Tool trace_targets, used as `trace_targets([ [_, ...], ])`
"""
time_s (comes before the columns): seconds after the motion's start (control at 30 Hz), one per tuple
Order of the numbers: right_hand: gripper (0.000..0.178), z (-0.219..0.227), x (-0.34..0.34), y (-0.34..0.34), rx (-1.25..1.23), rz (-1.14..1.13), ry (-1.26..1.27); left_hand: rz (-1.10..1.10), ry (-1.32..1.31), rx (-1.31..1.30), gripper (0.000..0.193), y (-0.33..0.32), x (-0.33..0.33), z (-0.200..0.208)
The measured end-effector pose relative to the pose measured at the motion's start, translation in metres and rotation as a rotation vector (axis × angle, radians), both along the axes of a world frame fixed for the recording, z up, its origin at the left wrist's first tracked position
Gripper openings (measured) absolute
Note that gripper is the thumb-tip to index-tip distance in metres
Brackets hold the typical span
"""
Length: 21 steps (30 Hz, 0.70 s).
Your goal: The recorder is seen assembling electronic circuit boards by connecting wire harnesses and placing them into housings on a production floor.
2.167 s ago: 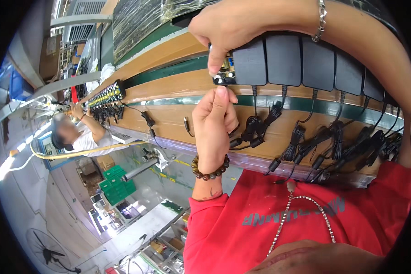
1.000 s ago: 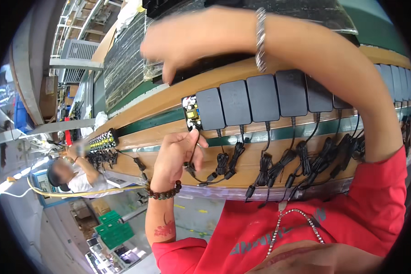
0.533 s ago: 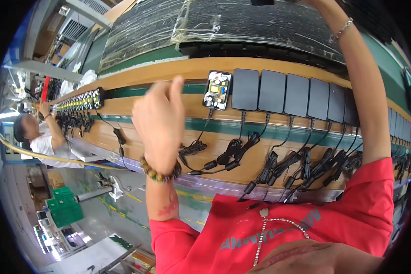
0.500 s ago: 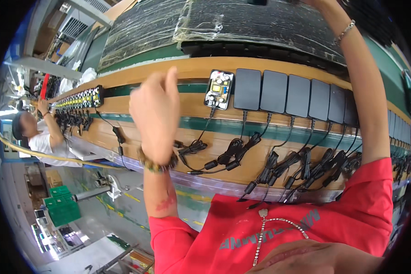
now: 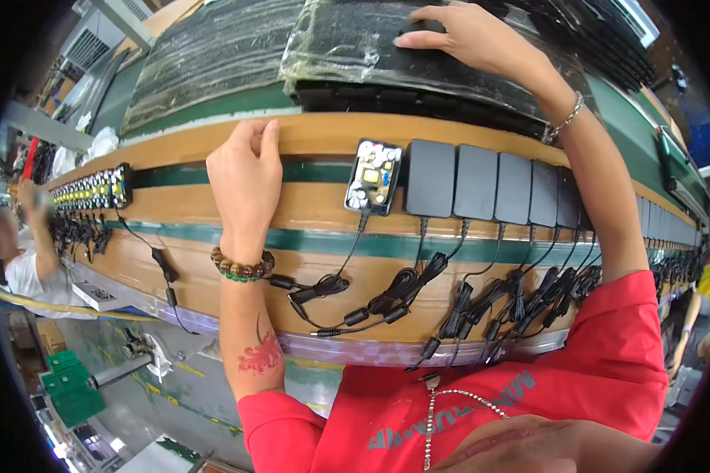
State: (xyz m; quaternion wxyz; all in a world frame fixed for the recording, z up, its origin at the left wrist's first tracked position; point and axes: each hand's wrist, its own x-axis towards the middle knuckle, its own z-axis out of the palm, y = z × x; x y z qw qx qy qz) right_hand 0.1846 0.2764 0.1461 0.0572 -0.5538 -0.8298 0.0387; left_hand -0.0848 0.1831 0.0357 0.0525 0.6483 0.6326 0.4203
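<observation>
A: From the head view, how are the hands held?

B: The left hand (image 5: 246,173) is raised, back showing, fingers curled and thumb tip alongside the forefinger. Its palm is hidden, so I can't tell whether it has hold of anything. The right hand (image 5: 477,38) reaches far, thumb and forefinger spread apart; against the black behind, I can't tell whether something dark sits between them.

A: What's the right one over?

B: A broad black slab in wrinkled clear film (image 5: 335,35), at the far side.

A: And the open piece?

B: The open rectangular black plastic case (image 5: 395,180) lies right of the left hand, apart from it. Inside is a populated circuit board (image 5: 371,177) with a yellow block, blue parts and white blobs.

A: Neighbours?

B: Just to its right, a row of flat, dark grey closed adapter cases (image 5: 431,180) with rounded corners. Far left, a row of open cases with yellow-and-white boards (image 5: 95,187).

A: Surfaces?

B: Smooth brown strips (image 5: 315,206) with green between them. Bundled black rubbery cables (image 5: 394,292) lie on the near side.
</observation>
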Motion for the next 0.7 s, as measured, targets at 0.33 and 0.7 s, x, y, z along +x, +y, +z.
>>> trace_targets([
  [0.33,0.065,-0.030,-0.039,-0.091,0.073,0.587,0.290,-0.043,0.016,0.141,0.021,0.002,-0.008,-0.011],
  [0.7,0.069,-0.030,-0.048,-0.115,0.034,0.532,0.085,-0.006,0.131,0.101,0.023,0.003,-0.013,-0.016],
])
